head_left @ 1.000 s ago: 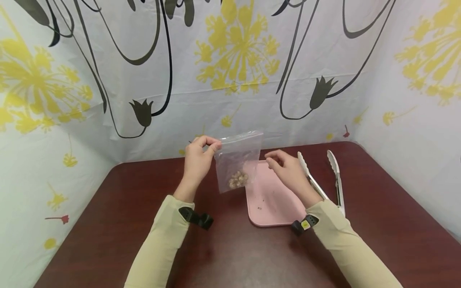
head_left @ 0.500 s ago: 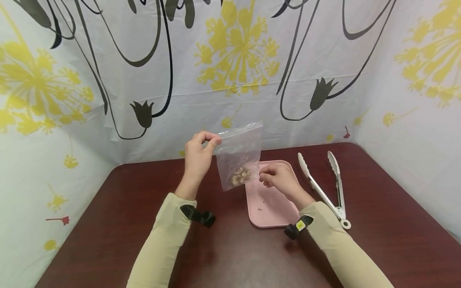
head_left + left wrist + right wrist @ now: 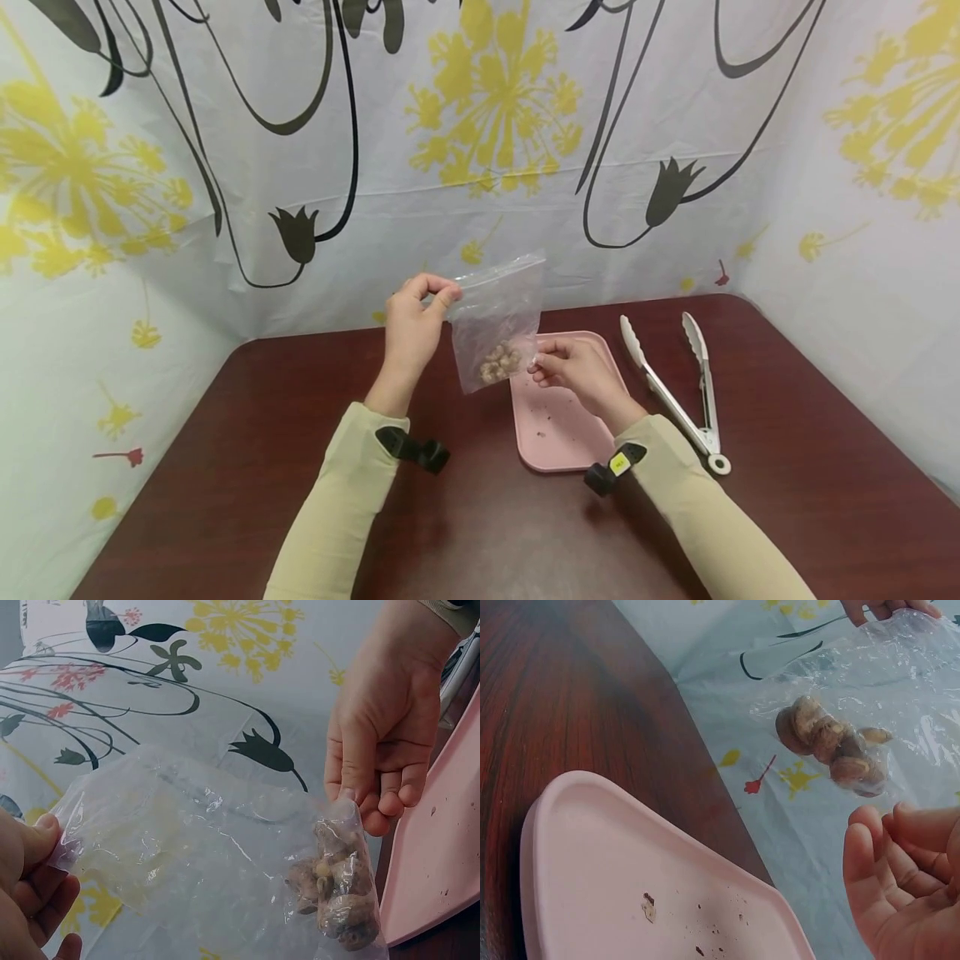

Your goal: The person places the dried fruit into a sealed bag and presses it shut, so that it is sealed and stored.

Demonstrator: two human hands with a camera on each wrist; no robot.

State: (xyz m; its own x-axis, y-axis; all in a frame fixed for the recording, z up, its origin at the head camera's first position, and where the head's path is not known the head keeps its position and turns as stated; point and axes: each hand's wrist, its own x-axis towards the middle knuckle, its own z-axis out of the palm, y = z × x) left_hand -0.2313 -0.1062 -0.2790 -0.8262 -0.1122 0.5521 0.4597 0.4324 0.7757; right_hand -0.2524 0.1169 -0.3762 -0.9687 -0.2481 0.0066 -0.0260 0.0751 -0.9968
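A clear zip bag hangs above the table with several small brown lumps at its bottom, which look like mushrooms. My left hand pinches the bag's upper left corner between thumb and fingers. At the lower right edge, my right hand pinches the bag, thumb against fingertips, beside the brown lumps. In the left wrist view the right thumb meets the plastic near the corner. The bag's top edge slants up to the right in the head view.
A pink tray with dark crumbs lies behind and below the bag and right hand. Metal tongs rest spread on the dark red table, right of the tray. A patterned sheet surrounds the table's back and sides.
My right hand has moved left and down from beside the bag to its lower right edge, and now pinches it. The left hand has lifted the bag slightly.
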